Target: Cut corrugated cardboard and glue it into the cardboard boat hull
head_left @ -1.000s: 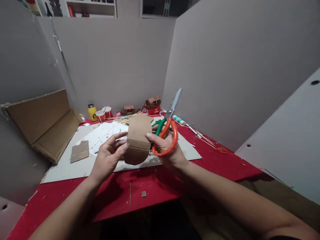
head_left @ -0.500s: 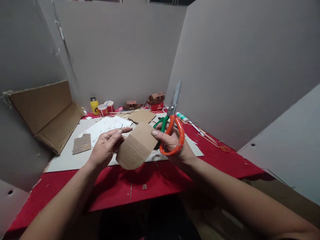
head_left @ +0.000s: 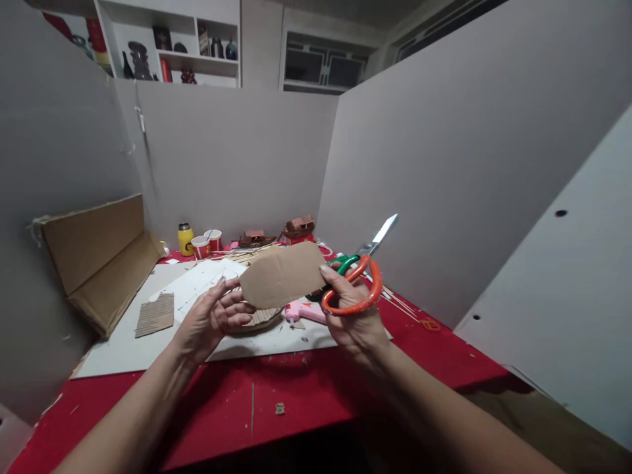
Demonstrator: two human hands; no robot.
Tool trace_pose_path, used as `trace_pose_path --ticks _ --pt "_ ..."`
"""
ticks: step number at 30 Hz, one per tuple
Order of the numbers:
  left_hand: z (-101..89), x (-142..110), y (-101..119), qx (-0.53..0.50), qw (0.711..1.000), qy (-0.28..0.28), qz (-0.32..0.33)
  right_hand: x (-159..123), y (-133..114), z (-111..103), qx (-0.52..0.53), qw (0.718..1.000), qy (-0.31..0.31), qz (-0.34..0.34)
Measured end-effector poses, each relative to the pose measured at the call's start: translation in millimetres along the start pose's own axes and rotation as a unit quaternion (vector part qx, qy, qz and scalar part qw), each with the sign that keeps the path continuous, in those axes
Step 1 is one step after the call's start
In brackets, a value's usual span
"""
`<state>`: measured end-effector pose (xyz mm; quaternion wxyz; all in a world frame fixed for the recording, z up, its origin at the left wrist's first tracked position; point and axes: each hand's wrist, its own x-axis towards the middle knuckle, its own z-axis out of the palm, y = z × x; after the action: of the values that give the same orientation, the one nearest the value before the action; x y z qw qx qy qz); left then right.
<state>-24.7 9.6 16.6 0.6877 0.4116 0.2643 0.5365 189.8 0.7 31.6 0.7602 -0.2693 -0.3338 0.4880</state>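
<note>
A tan cardboard piece (head_left: 284, 273) with rounded left corners is raised over the table, its right end pinched by my right hand (head_left: 358, 322). That same hand also carries scissors (head_left: 353, 304) with an orange and a green handle loop, the blades pointing up and right. My left hand (head_left: 210, 319) is open, palm turned inward, fingers apart beside the cardboard's left end; whether the fingertips touch it I cannot tell. Below the held piece lie a corrugated cardboard shape (head_left: 261, 320), partly hidden, and a pink glue gun (head_left: 309, 311).
A white board (head_left: 113, 352) lies on the red tablecloth (head_left: 207, 421), with a corrugated scrap (head_left: 155, 316) on it. Behind stand a yellow bottle (head_left: 185, 240), paper cups (head_left: 201, 248) and model boats (head_left: 299, 227). A folded cardboard sheet (head_left: 108, 263) leans left; thin sticks (head_left: 399, 303) lie right.
The cardboard piece has turned from slanting down-left to nearly level. My left hand has opened its fingers. The scissors have tilted to the right, and the view has tipped upward, showing shelves.
</note>
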Motion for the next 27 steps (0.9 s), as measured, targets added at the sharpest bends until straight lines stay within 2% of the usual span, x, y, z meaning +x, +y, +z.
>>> trace_pose_path --ticks 3,6,8,10,13,15,17,20,24,27 --pt "2.3 -2 -9 0.003 0.999 -0.052 0.002 0 2 11 0.021 0.999 0.013 -0.028" --pt "8.4 -8 -21 0.085 0.985 -0.149 -0.001 -8 12 23 0.042 0.998 0.035 -0.038" --pt "14.2 -11 -28 0.124 0.977 -0.171 0.012 -18 24 29 0.053 0.998 0.034 -0.030" --pt "20.0 -14 -31 0.106 0.984 -0.134 0.044 -30 37 32 0.039 0.999 0.012 -0.030" --pt "24.6 -13 -28 0.028 0.995 -0.019 0.098 -46 54 32 -0.034 0.998 -0.039 -0.032" --pt "24.2 -12 -21 -0.002 0.993 0.051 0.107 -51 58 30 -0.068 0.995 -0.075 0.012" --pt "22.2 -11 -13 -0.019 0.991 0.096 0.095 -53 58 25 -0.084 0.987 -0.118 0.073" --pt "18.7 -10 -5 -0.038 0.984 0.133 0.115 -53 55 12 -0.107 0.970 -0.174 0.133" --pt "15.8 -9 0 -0.040 0.976 0.156 0.148 -61 53 -17 -0.112 0.949 -0.197 0.221" --pt "14.9 -9 1 -0.036 0.975 0.150 0.157 -71 49 -39 -0.118 0.931 -0.253 0.235"
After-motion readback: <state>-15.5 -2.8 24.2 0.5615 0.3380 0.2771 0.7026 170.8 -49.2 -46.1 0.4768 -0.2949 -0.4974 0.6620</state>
